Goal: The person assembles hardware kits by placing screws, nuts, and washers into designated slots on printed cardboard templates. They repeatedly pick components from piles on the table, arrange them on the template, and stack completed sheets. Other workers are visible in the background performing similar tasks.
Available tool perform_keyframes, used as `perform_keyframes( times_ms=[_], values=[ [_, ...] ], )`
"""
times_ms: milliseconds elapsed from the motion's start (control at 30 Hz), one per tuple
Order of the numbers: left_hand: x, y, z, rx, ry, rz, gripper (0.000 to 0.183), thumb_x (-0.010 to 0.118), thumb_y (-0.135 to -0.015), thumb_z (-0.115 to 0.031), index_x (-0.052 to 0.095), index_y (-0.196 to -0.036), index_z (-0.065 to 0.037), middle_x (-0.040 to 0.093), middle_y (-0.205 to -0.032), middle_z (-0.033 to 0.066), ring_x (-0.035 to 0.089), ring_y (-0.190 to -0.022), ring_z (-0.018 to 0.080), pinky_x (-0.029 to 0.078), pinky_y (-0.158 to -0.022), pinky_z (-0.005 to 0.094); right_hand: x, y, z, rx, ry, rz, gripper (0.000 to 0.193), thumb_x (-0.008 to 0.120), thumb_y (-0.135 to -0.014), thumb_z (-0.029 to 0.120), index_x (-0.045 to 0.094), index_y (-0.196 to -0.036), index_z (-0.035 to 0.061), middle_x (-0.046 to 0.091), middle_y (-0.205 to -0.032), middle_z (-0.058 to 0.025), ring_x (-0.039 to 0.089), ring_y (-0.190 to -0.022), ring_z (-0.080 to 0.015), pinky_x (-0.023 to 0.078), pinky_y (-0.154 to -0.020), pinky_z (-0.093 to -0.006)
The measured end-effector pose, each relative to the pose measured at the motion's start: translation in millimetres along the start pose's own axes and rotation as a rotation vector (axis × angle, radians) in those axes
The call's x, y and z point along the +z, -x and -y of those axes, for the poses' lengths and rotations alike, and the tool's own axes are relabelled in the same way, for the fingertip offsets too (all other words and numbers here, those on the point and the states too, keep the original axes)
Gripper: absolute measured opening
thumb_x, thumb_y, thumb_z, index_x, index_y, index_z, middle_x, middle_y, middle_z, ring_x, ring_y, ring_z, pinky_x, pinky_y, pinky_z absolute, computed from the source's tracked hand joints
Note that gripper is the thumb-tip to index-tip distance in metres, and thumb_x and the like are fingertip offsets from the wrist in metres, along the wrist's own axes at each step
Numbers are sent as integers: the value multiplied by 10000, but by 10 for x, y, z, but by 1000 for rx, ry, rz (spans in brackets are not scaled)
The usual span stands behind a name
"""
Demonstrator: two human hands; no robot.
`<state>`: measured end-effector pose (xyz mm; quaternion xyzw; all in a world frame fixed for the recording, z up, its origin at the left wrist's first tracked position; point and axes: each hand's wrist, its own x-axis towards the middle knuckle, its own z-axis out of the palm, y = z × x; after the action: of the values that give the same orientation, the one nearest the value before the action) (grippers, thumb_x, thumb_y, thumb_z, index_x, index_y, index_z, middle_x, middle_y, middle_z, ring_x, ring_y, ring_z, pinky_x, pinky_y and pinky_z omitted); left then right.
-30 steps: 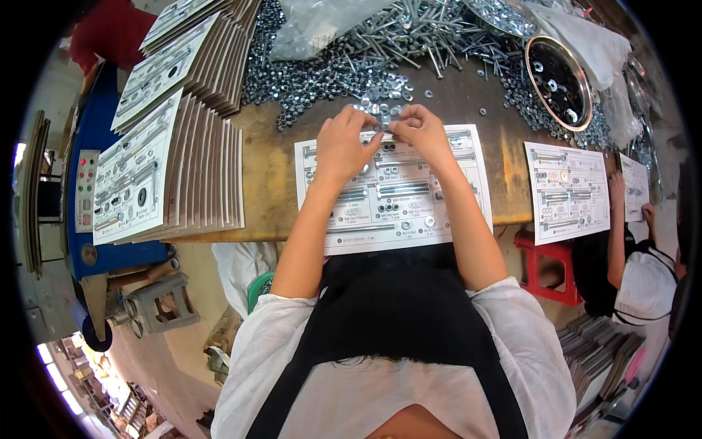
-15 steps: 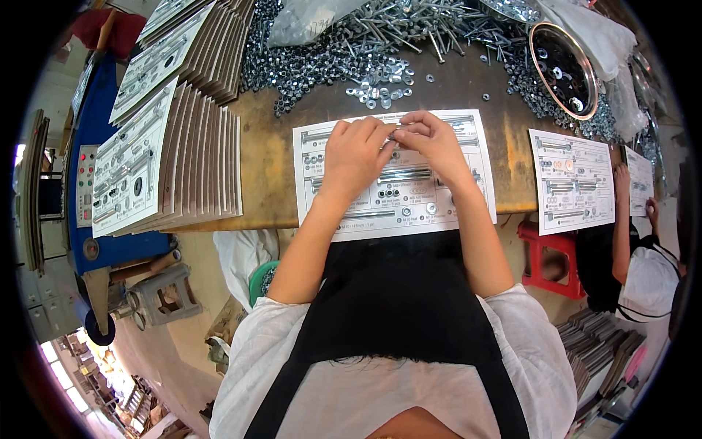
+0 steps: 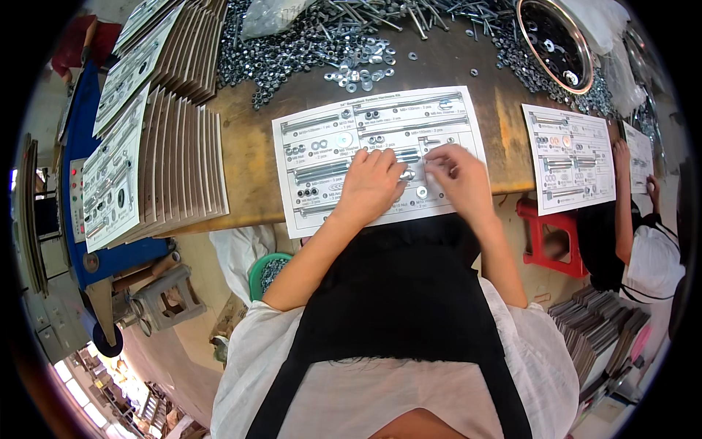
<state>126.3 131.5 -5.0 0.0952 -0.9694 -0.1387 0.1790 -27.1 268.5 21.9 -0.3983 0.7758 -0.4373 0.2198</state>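
Left hand (image 3: 370,189) and right hand (image 3: 468,186) over a printed card (image 3: 284,143).
The left fingers are bent, tips beside a small shiny metal piece (image 3: 407,175); the right fingers are curled and slightly blurred. Whether either grasps anything cannot be told. The card lies at the near edge of the table (image 3: 248,164); beyond it are loose washers (image 3: 376,58), then nuts (image 3: 267,69).

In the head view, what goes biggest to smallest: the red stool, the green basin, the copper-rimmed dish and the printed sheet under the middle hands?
Going by what shows:
1. Printed sheet
2. Red stool and copper-rimmed dish: too alike to rank
3. Green basin, partly hidden
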Motion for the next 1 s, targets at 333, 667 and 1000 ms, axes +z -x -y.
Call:
perform_keyframes(
  times_ms=[333,667,1000],
  values=[
    [-221,-230,270,-350,127,-91,125,721,-839,-254,709,-879,-136,612,-842,26,594,-729,228,448,-679,384,195,-506,5,-139,74,-132,125,692,-862,123,730,-975,86,651,-851,-105,649,-699,-250,510,-629,-350],
    [15,-905,1441,-515,-74,-63,210,718,-855,-321,759,-1013,-188,662,-962,69,668,-884,280,511,-755,406,850,-1822,-44,-171,240,-83,157,701,-836,169,753,-983,156,667,-982,-110,660,-912,-319,529,-797,-431],
    [-52,-736,1715,-840,608,-113,189,683,-890,-205,779,-953,-55,744,-766,38,688,-595,114,530,-594,261,711,-1802,-91,-109,275,-106,146,759,-798,229,771,-932,174,672,-952,-84,662,-892,-295,522,-755,-410]
  ],
)
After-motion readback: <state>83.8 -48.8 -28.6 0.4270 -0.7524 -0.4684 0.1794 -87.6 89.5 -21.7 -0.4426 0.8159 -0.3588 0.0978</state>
